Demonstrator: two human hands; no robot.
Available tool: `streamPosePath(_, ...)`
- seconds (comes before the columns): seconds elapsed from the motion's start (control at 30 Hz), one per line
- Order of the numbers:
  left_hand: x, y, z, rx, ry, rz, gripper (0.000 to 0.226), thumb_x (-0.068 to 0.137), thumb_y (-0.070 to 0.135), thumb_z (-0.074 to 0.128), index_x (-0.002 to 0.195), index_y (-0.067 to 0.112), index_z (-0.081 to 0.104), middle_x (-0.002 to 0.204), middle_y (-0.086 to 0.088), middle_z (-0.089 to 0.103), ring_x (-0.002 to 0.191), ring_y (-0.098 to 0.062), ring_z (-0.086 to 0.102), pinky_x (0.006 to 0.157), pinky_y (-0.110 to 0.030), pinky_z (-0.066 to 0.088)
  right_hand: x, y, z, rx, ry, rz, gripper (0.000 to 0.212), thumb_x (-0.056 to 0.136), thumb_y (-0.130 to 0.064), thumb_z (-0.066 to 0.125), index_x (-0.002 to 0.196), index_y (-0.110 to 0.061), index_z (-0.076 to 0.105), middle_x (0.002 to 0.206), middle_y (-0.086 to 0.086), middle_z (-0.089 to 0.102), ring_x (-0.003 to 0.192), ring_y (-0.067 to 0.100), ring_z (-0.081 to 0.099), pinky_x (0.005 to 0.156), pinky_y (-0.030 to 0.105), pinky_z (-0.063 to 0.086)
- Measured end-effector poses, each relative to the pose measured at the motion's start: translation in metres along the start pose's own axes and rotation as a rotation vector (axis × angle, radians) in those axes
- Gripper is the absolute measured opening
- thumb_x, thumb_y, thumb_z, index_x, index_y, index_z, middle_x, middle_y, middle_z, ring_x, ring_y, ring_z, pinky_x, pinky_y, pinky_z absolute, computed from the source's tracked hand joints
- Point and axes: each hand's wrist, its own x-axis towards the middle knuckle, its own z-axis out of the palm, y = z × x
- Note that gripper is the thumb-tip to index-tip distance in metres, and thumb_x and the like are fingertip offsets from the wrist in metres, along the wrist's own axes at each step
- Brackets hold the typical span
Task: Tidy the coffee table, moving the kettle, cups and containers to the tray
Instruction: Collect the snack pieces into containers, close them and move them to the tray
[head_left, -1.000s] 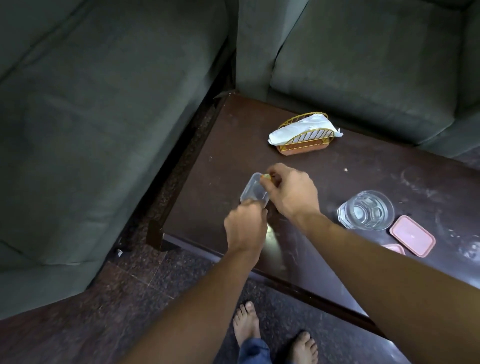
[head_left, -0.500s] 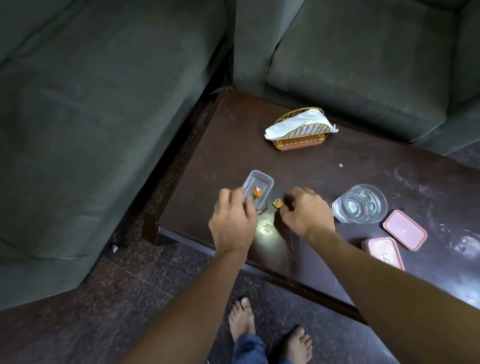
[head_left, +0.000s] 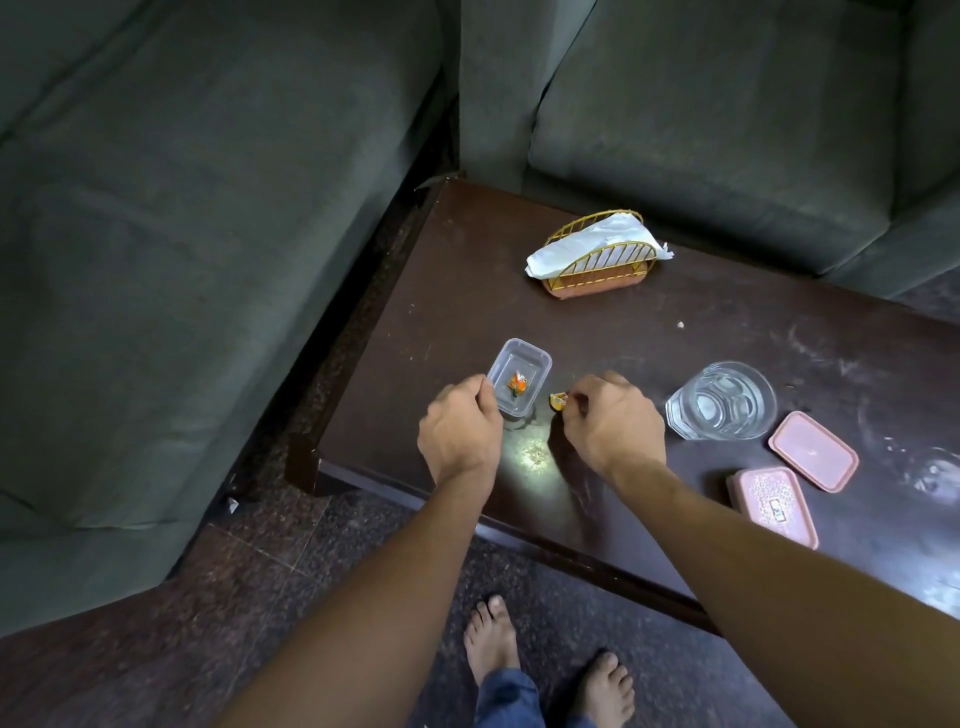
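The left hand (head_left: 460, 423) grips the clear box (head_left: 519, 383) on the table (head_left: 467, 291) — right hand (head_left: 613, 423) fingertips pinch an orange scrap (head_left: 557, 401) beside it.

A small clear plastic container (head_left: 520, 383) sits open and upright near the coffee table's (head_left: 457, 291) left front corner, a crumpled orange wrapper (head_left: 517, 384) lying inside it. A second orange scrap (head_left: 557, 401) lies on the tabletop just beside its right wall. Further right stands an empty faceted glass cup (head_left: 721, 400). Near the front of the glass, a pink lid (head_left: 812, 450) lies flat, and just beside it rests a pink-lidded container (head_left: 772, 505)
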Motion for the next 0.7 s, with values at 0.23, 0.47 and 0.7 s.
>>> streamPosePath(0.23,0.001,0.000,-0.002,0.043,0.023,0.040,0.026,0.102,0.040,0.048,0.104,0.030,0.072,0.097,0.001,0.071,0.088,-0.029,0.068,0.065,-0.031,0.038,0.006,-0.005,0.004,-0.099,-0.154,-0.095,0.028,0.098,-0.040,0.059,0.119,-0.022,0.064,0.117,0.005,0.058,0.106,0.033,0.064,0.076,0.039,0.051)
streamPosePath(0.47,0.000,0.003,-0.001,0.047,0.034,0.052,0.024,0.102,0.037,0.050,0.101,0.029,0.072,0.090,0.001,0.067,0.080,-0.029,0.068,0.062,-0.030,0.036,-0.005,-0.006,0.017,0.170,0.097,0.030,0.019,0.097,-0.033,0.060,0.104,-0.017,0.069,0.103,0.005,0.063,0.086,0.036,0.066,0.068,0.038,0.052)
streamPosePath(0.7,0.000,0.005,0.001,0.036,0.022,0.078,0.019,0.101,0.030,0.052,0.099,0.025,0.070,0.088,-0.002,0.062,0.076,-0.031,0.066,0.061,-0.032,0.041,0.013,-0.029,0.013,0.222,0.208,-0.231,0.031,0.093,-0.037,0.067,0.124,-0.030,0.068,0.113,-0.006,0.068,0.095,0.022,0.069,0.071,0.034,0.055)
